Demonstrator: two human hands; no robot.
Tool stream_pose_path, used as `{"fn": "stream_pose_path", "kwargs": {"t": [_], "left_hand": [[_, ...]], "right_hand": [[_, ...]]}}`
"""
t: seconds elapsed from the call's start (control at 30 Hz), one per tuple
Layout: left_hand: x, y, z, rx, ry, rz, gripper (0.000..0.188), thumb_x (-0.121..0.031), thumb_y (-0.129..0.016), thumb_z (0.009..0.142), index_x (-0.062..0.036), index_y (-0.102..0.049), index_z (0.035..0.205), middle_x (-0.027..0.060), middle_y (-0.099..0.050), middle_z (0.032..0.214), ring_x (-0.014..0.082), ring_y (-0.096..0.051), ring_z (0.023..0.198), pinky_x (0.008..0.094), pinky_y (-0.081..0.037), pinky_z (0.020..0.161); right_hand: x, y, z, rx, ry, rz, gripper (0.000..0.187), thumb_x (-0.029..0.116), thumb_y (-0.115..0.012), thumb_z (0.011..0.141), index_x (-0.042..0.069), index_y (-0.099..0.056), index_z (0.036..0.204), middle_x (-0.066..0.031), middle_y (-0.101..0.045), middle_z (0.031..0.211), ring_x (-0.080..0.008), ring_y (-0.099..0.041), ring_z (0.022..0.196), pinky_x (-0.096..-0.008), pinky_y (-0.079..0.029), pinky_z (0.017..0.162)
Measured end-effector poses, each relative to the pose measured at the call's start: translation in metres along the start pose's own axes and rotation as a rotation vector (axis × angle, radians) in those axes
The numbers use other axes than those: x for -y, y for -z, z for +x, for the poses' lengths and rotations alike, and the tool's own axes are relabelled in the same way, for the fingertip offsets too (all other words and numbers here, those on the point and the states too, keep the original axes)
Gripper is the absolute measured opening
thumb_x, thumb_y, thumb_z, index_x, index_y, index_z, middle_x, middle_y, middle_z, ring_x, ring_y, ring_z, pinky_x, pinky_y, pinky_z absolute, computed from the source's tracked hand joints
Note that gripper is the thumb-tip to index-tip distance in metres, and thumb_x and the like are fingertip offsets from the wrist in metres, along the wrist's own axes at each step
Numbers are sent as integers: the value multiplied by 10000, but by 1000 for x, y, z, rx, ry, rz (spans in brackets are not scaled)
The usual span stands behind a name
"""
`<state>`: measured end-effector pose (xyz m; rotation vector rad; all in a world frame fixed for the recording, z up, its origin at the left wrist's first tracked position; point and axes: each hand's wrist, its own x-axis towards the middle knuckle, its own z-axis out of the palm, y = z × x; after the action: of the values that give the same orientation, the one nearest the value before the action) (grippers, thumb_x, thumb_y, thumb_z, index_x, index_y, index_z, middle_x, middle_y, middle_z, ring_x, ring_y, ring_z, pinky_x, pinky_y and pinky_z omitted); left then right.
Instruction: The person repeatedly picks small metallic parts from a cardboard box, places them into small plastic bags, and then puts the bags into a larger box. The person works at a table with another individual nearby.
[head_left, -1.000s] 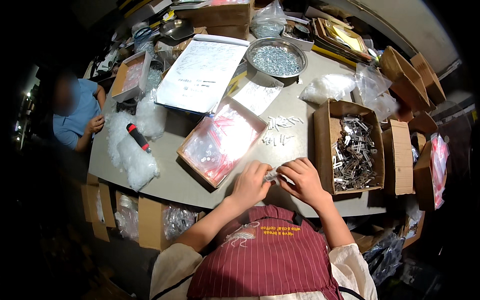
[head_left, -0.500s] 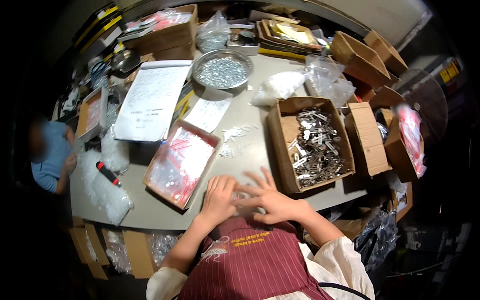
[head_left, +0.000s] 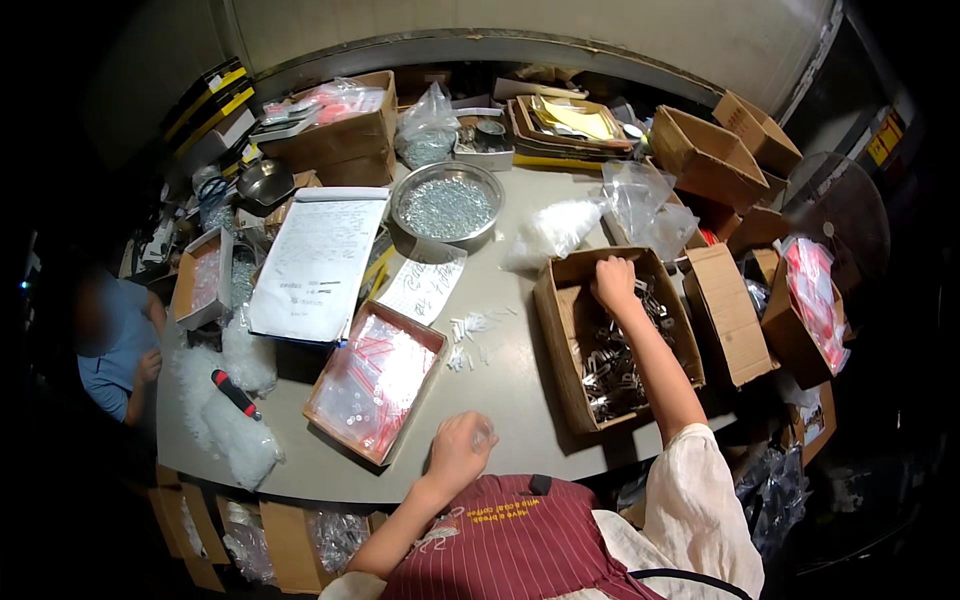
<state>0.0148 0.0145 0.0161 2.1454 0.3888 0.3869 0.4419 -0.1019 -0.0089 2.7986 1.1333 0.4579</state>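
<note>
My right hand (head_left: pixel 614 281) reaches into an open cardboard box (head_left: pixel 556 350) at the right, fingers bunched and pointing down. What its fingertips hold, if anything, is hidden. Small shiny slotted metal pieces (head_left: pixel 612 372) fill much of that box, partly covered by my forearm. Near the table's front edge my left hand (head_left: pixel 458 448) is curled closed. Something clear seems to show by its fingers, too small to name. Left of it lies a shallow box (head_left: pixel 438 348) of clear plastic bags with red edges (head_left: pixel 375 375). Small white pieces (head_left: pixel 470 327) lie loose beyond my left hand.
A round metal bowl (head_left: pixel 492 232) of small silvery parts stands at the back, beside a clipboard with papers (head_left: pixel 312 262). A red-and-black tool (head_left: pixel 236 394) rests on bagged white material (head_left: pixel 240 445). More cartons (head_left: pixel 735 310) crowd the right. Another person (head_left: pixel 120 340) is at the far left.
My hands were together at the table's front edge. My right hand has moved away into the box of metal pieces; my left hand stays near the edge, now curled. The view has tilted up.
</note>
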Motion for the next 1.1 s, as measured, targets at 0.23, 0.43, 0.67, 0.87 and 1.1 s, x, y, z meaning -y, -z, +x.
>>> {"fn": "stream_pose_path", "kwargs": {"t": [0.23,0.43,0.67,0.87,1.1], "left_hand": [[14,11,-15,-94,166,-9,223,-80,-770,799,-53,-621,963,120,-685,929,362,-656,894,458,-503,770],[13,-6,-9,-69,131,-105,235,-68,-768,807,-49,-626,994,139,-684,968,352,-664,912,439,-525,779],[4,-5,1,-10,61,-86,228,-82,-753,827,-50,-626,1013,131,-681,972,344,-655,936,428,-514,808],[10,-4,-6,-38,46,-73,219,-86,-749,823,-57,-626,1002,133,-682,975,351,-653,923,447,-503,802],[20,5,-17,-66,139,-59,204,-112,-746,844,-61,-635,1007,117,-690,970,324,-668,945,425,-510,839]], "right_hand": [[-8,-9,-4,42,170,-188,148,155,-669,768,100,-796,821,-112,-676,921,-274,-612,986,-412,-428,867],[-18,-18,-7,-76,249,-228,144,190,-631,849,108,-748,867,-101,-666,948,-261,-598,992,-396,-414,900],[-29,-12,2,2,394,-276,218,234,-573,901,125,-750,837,-84,-663,934,-241,-587,1011,-379,-406,894],[-25,-4,-1,-272,392,7,131,188,-633,826,90,-711,788,-74,-631,953,-245,-582,1009,-385,-437,888],[-42,19,-7,-329,155,267,155,207,-738,768,79,-719,854,-82,-649,916,-291,-618,937,-412,-460,828]]}}
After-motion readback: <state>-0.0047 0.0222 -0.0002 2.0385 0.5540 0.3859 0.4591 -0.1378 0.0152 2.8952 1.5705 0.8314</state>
